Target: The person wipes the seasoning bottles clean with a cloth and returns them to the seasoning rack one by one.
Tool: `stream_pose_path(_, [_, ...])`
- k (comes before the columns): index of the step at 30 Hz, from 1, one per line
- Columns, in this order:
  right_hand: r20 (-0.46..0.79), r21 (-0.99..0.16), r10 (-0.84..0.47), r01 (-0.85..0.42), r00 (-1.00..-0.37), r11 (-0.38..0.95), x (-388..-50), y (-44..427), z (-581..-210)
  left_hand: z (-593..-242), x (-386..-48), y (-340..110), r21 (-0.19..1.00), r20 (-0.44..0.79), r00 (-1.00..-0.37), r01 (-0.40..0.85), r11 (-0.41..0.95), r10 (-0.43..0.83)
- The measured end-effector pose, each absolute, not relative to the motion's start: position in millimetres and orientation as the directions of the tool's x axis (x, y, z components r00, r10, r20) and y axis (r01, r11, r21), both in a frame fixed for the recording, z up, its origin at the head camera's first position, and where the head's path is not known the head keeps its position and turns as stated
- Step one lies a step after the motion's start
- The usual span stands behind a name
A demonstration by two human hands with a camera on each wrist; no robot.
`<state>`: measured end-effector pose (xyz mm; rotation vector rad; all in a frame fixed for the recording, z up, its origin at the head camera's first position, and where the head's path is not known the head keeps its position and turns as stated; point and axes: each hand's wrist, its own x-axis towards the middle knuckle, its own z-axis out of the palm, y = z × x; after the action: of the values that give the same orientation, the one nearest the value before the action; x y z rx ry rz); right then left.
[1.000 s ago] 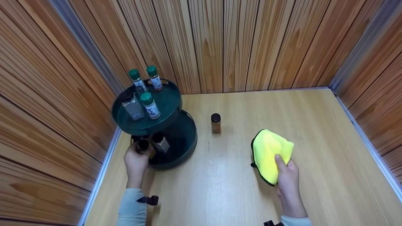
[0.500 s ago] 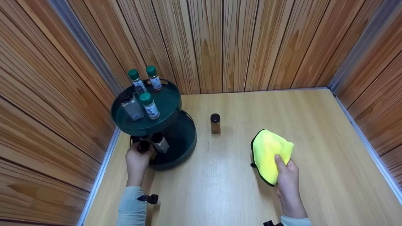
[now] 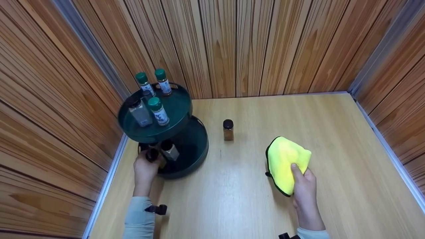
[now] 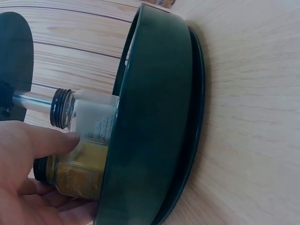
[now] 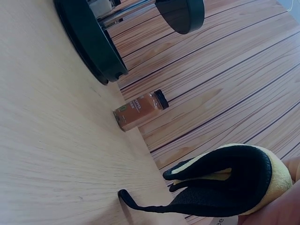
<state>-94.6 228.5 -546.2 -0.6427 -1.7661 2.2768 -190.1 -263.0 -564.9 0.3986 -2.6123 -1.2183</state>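
At the lower tier of a dark green two-tier rack [image 3: 196, 166], my left hand [image 3: 145, 171] grips a dark-capped spice jar [image 4: 79, 176] with yellow-brown contents. Its thumb lies along one side of the jar and the fingers curl round the other; the jar's base is hidden behind the tier's rim. Beside it stands a dark-capped jar of white contents [image 4: 93, 115]. My right hand [image 3: 304, 189] holds a folded bright yellow cloth [image 3: 287, 162] with black edging, thumb on top, above the table.
The upper tier [image 3: 177, 103] carries several bottles, among them a green-capped bottle [image 3: 159, 112] and a dark-capped square jar [image 3: 141, 114]. A brown spice jar [image 3: 228, 131] stands alone mid-table. Wood-panelled walls [image 3: 252, 49] enclose the table's back and sides.
My left hand has shifted very slightly at the lower tier and still grips the jar. The right hand and yellow cloth look unchanged.
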Motion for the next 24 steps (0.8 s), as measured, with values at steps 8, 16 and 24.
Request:
stream_pose_path(8, [-0.229, -0.957, 0.405, 0.129, -0.885, -0.258, -93, 232, -547, -557, -184, -259, 0.762, 0.057, -0.942, -0.173, 0.624, -0.331])
stream_pose_path(16, [-0.228, -0.958, 0.418, 0.126, -0.879, -0.257, -95, 232, -547, -539, -172, -252, 0.705, 0.104, -0.939, -0.164, 0.690, -0.329])
stream_pose_path(24, [-0.242, -0.953, 0.403, 0.137, -0.882, -0.271, -96, 228, -546, -529, -158, -226, 0.621, 0.310, -0.921, 0.010, 0.784, -0.234])
